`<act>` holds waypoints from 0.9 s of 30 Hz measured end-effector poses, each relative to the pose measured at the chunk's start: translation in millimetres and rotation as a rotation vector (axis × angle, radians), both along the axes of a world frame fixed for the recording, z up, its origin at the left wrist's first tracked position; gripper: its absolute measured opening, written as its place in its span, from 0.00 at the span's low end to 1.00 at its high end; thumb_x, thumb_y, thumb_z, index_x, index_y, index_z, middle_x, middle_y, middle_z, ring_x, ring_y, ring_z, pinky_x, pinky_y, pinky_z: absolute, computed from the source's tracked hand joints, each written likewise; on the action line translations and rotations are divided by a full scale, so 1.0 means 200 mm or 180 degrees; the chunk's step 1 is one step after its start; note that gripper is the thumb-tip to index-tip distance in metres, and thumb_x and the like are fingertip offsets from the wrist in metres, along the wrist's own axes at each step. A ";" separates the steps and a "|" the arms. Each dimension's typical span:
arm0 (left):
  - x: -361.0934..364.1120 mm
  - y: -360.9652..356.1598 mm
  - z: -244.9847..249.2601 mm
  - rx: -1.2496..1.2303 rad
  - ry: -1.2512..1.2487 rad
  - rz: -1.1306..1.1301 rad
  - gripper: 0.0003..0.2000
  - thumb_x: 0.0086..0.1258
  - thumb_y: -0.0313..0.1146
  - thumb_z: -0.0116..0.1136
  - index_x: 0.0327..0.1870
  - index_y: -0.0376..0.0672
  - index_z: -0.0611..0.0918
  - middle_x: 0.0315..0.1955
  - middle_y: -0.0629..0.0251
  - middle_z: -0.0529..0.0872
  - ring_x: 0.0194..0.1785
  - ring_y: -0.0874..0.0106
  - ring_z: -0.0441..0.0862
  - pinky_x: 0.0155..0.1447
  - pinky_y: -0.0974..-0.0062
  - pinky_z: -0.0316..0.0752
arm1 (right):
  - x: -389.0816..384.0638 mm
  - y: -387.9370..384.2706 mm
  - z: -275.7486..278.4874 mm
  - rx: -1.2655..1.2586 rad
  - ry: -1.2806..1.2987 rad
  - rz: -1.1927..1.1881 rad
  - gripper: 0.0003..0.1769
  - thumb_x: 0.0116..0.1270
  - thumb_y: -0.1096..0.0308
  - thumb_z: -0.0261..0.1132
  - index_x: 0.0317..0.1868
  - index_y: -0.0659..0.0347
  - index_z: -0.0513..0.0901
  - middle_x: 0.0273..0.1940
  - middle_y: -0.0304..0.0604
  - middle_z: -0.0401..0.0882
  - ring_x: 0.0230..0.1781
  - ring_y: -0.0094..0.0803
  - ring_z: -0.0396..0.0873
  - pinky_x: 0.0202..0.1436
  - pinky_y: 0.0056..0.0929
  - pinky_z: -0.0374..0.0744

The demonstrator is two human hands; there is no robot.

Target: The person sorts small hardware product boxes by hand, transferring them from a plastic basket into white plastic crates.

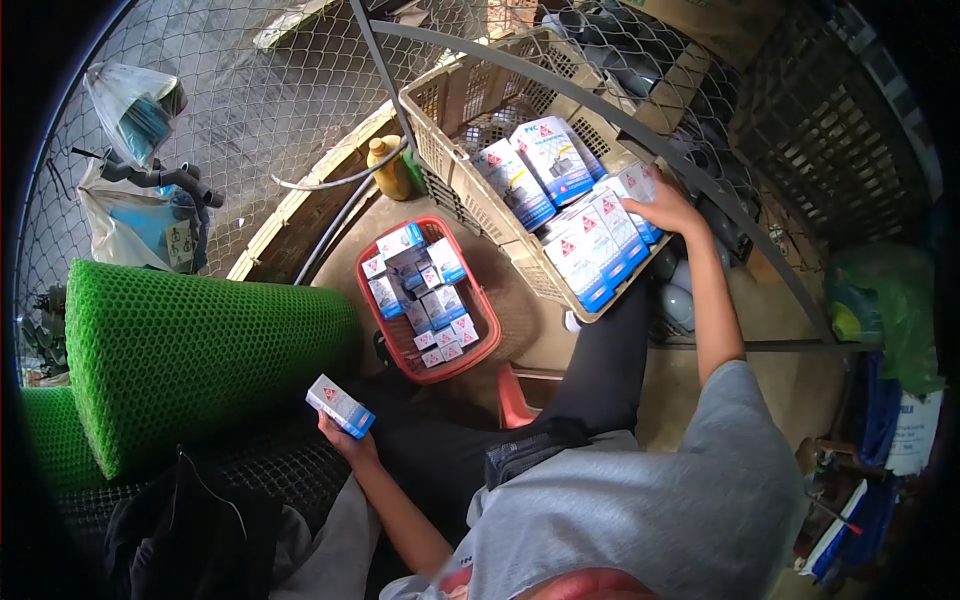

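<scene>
My left hand [350, 446], low beside the green mesh roll, is closed around a small white-and-blue box [341, 404]. My right hand [668, 208] reaches into the beige plastic crate [545, 268] and grips another white-and-blue box [630, 187] at its right side, thumb in front, the other fingers partly hidden. Beside that hand stands a row of similar boxes [597, 250]. Larger boxes marked PVC [553, 158] stand further back in the same crate. Between my hands, a red basket [490, 318] holds several small boxes [443, 305], some upright and some lying.
A big roll of green plastic mesh [200, 360] lies at the left. Behind the basket stands a yellow bottle [390, 168]. A wire-mesh fence [240, 110] with hanging plastic bags [140, 115] borders the far side. Another dark crate [830, 120] stands at upper right.
</scene>
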State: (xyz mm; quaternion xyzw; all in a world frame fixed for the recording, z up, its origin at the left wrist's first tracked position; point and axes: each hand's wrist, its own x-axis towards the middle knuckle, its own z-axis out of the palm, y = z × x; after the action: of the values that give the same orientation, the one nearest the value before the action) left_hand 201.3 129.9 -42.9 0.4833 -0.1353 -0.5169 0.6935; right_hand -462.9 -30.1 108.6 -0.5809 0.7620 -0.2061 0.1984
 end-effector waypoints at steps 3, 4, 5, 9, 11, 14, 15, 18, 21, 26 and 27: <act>0.00 -0.01 0.00 -0.0036 0.0000 -0.0021 0.27 0.81 0.56 0.48 0.68 0.43 0.75 0.49 0.64 0.83 0.45 0.67 0.85 0.49 0.64 0.83 | -0.09 0.00 -0.01 -0.0059 -0.0016 0.0221 0.46 0.66 0.42 0.73 0.76 0.63 0.72 0.75 0.60 0.72 0.76 0.49 0.72 0.77 0.40 0.70; 0.01 0.00 0.00 -0.0041 -0.0005 -0.0079 0.26 0.82 0.56 0.47 0.67 0.44 0.75 0.48 0.64 0.84 0.45 0.68 0.85 0.49 0.64 0.84 | -0.12 -0.01 -0.01 -0.0167 -0.0708 0.0141 0.47 0.69 0.41 0.70 0.77 0.66 0.69 0.75 0.60 0.72 0.76 0.50 0.71 0.78 0.39 0.68; 0.02 0.01 0.00 -0.0043 -0.0011 -0.0056 0.26 0.82 0.56 0.47 0.67 0.44 0.75 0.48 0.64 0.84 0.45 0.68 0.85 0.49 0.64 0.84 | -0.15 -0.02 -0.02 -0.0271 -0.1401 0.0058 0.47 0.73 0.41 0.67 0.78 0.68 0.66 0.76 0.61 0.71 0.77 0.51 0.70 0.79 0.39 0.66; 0.01 0.00 -0.01 -0.0071 -0.0031 -0.0088 0.26 0.82 0.56 0.47 0.68 0.44 0.75 0.48 0.65 0.84 0.46 0.67 0.85 0.49 0.64 0.83 | 0.05 0.01 0.05 -0.0230 -0.0112 0.0282 0.38 0.77 0.45 0.62 0.79 0.59 0.69 0.73 0.59 0.76 0.76 0.50 0.72 0.77 0.40 0.69; 0.00 0.01 0.00 -0.0082 -0.0043 -0.0045 0.27 0.81 0.56 0.47 0.69 0.44 0.75 0.48 0.64 0.84 0.47 0.67 0.85 0.50 0.63 0.83 | -0.02 -0.04 0.06 0.0125 0.0015 0.0313 0.39 0.77 0.46 0.63 0.79 0.60 0.69 0.72 0.60 0.76 0.76 0.51 0.73 0.77 0.40 0.69; -0.02 -0.01 0.04 -0.0078 -0.0027 0.0043 0.27 0.81 0.56 0.47 0.68 0.44 0.75 0.48 0.64 0.84 0.46 0.67 0.85 0.50 0.63 0.83 | 0.08 -0.20 0.08 0.0793 0.0205 0.0147 0.41 0.74 0.46 0.66 0.80 0.58 0.68 0.73 0.63 0.74 0.76 0.54 0.72 0.78 0.40 0.69; -0.03 -0.02 0.05 -0.0083 -0.0033 0.0007 0.27 0.81 0.56 0.47 0.68 0.44 0.75 0.47 0.64 0.84 0.46 0.67 0.85 0.50 0.64 0.83 | 0.10 -0.31 -0.02 0.0212 -0.0007 0.0375 0.42 0.73 0.45 0.67 0.80 0.56 0.67 0.73 0.64 0.73 0.76 0.55 0.72 0.79 0.41 0.69; -0.04 -0.02 0.07 -0.0048 -0.0032 0.0008 0.27 0.82 0.56 0.47 0.68 0.43 0.75 0.47 0.64 0.84 0.46 0.67 0.85 0.50 0.64 0.83 | 0.30 -0.60 -0.02 -0.0623 0.0093 0.0976 0.45 0.71 0.41 0.68 0.81 0.51 0.67 0.73 0.67 0.72 0.76 0.61 0.70 0.80 0.45 0.68; -0.04 -0.02 0.07 -0.0006 -0.0022 0.0022 0.27 0.82 0.56 0.47 0.67 0.43 0.76 0.47 0.64 0.85 0.46 0.67 0.86 0.50 0.64 0.83 | 0.48 -0.81 -0.02 -0.0459 0.0234 0.1042 0.47 0.70 0.35 0.66 0.81 0.52 0.68 0.73 0.70 0.72 0.76 0.63 0.70 0.80 0.49 0.67; 0.00 -0.01 0.00 -0.0038 0.0161 0.0066 0.25 0.82 0.53 0.48 0.65 0.42 0.78 0.47 0.63 0.87 0.47 0.68 0.86 0.51 0.65 0.83 | 0.66 -0.85 0.00 0.0470 0.0561 0.1036 0.45 0.67 0.24 0.61 0.74 0.45 0.78 0.73 0.70 0.67 0.72 0.67 0.73 0.78 0.54 0.69; 0.00 -0.01 0.00 -0.0050 0.0175 0.0112 0.25 0.82 0.53 0.48 0.65 0.42 0.78 0.47 0.63 0.87 0.47 0.68 0.86 0.51 0.65 0.83 | 0.68 -0.83 -0.03 0.0323 0.0995 0.1140 0.41 0.67 0.25 0.61 0.71 0.42 0.81 0.73 0.68 0.65 0.69 0.69 0.74 0.77 0.54 0.70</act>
State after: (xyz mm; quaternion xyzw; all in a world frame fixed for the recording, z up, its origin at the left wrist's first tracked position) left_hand 201.6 128.1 -43.3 0.4657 -0.1117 -0.5166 0.7098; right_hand -327.8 -196.2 102.0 -0.7209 0.6777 -0.0366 0.1404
